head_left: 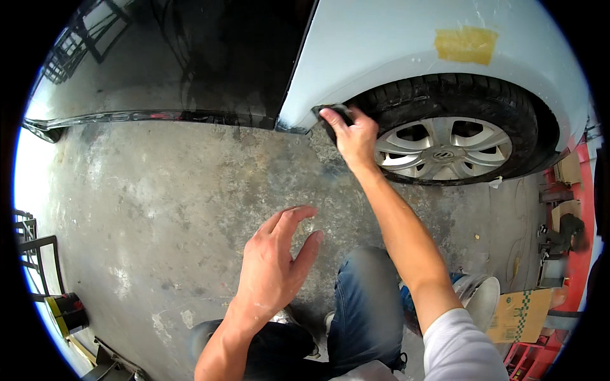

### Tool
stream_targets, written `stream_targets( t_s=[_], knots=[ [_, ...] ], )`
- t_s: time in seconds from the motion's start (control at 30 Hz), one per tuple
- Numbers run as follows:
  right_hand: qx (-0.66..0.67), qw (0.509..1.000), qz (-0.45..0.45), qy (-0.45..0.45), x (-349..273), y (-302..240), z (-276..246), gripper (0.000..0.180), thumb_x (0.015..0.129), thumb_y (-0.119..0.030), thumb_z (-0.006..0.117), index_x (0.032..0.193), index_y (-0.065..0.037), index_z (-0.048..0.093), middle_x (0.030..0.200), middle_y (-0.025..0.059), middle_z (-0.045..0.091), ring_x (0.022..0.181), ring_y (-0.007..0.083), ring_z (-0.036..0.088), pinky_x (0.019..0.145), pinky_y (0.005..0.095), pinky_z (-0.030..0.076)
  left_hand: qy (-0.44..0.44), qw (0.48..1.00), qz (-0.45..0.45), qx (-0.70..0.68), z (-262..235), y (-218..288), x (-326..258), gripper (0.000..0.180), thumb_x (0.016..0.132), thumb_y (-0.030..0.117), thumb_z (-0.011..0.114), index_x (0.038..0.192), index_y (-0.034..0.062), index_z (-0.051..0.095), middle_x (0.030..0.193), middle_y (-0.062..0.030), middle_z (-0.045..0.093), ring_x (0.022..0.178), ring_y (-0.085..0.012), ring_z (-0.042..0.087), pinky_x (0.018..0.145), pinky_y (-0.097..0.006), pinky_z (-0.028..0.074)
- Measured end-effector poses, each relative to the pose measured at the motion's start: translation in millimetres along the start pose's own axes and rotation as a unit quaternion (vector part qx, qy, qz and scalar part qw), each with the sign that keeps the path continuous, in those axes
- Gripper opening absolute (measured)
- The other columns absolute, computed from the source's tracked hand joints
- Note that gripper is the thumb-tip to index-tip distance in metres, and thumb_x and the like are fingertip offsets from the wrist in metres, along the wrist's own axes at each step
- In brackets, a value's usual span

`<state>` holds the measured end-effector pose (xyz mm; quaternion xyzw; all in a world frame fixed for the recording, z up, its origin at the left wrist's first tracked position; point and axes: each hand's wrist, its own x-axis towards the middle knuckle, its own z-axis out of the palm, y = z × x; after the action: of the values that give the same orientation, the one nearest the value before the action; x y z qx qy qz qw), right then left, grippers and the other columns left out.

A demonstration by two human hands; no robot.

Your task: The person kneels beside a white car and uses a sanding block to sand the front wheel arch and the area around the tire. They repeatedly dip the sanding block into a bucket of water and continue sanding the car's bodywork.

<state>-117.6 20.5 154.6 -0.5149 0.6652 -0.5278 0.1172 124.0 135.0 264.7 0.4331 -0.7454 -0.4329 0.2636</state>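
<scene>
My right hand (359, 141) is closed round a dark pad (330, 114), thumb on top. It presses the pad against the lower front edge of the wheel arch on a pale car fender (375, 47). Just right of that hand is the black tyre (432, 95) with its silver alloy wheel (443, 152). A yellowish patch (466, 45) marks the fender above the tyre. My left hand (273, 254) hangs over the concrete floor with nothing in it, fingers curved and thumb apart. The pad's underside is hidden.
A glossy black car door (184, 63) adjoins the fender on the left. Beside my right arm stand a white bucket (484, 297) and a cardboard box (524, 312). Black metal frames (44, 260) and a dark can (70, 312) are at the left edge. Concrete floor (171, 190) lies below the car.
</scene>
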Motion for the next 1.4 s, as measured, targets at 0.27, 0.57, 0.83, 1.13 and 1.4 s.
stream_targets(
  t_s=[0.27,0.57,0.83,1.13,1.4],
  knots=[
    [0.101,0.994,-0.018,0.046,-9,-5,14,0.043,0.086,-0.043,0.083,0.097,-0.002,0.076,0.086,0.0102,0.078,0.073,0.0189,0.070,0.072,0.0330,0.053,0.019,0.997,0.036,0.058,-4,9,-6,0.034,0.090,0.010,0.073,0.122,0.0034,0.064,0.125,-0.0169,0.069,0.113,-0.0379,0.067,0.095,-0.041,0.054],
    [0.075,0.996,-0.007,0.057,-12,9,16,0.048,0.085,-0.047,0.082,0.093,-0.001,0.074,0.080,0.0123,0.076,0.069,0.0189,0.071,0.066,0.0339,0.052,0.021,0.995,0.046,0.089,0,-4,-2,0.037,0.089,0.009,0.073,0.124,0.0038,0.063,0.127,-0.0170,0.068,0.116,-0.0390,0.066,0.097,-0.043,0.053],
    [0.068,0.995,-0.011,0.073,-11,8,16,0.045,0.085,-0.043,0.084,0.088,0.001,0.074,0.073,0.0098,0.074,0.062,0.0159,0.064,0.061,0.0336,0.050,0.023,0.995,0.045,0.089,-2,-4,6,0.037,0.089,0.009,0.074,0.124,0.0041,0.063,0.128,-0.0166,0.068,0.117,-0.0385,0.065,0.098,-0.044,0.053],
    [0.075,0.992,-0.036,0.098,-14,4,19,0.042,0.089,-0.036,0.083,0.100,0.004,0.073,0.090,0.0108,0.078,0.078,0.0126,0.065,0.075,0.0303,0.052,0.021,0.994,0.047,0.094,-5,-6,5,0.037,0.090,0.009,0.073,0.125,0.0039,0.062,0.129,-0.0172,0.066,0.116,-0.0391,0.065,0.097,-0.044,0.053],
    [0.073,0.992,-0.038,0.096,-5,-5,12,0.048,0.085,-0.048,0.082,0.094,-0.001,0.077,0.082,0.0129,0.077,0.070,0.0223,0.072,0.068,0.0363,0.054,0.015,0.993,0.065,0.095,-3,-3,6,0.039,0.090,0.010,0.072,0.127,0.0042,0.060,0.129,-0.0186,0.065,0.115,-0.0401,0.064,0.095,-0.046,0.053]
  ],
)
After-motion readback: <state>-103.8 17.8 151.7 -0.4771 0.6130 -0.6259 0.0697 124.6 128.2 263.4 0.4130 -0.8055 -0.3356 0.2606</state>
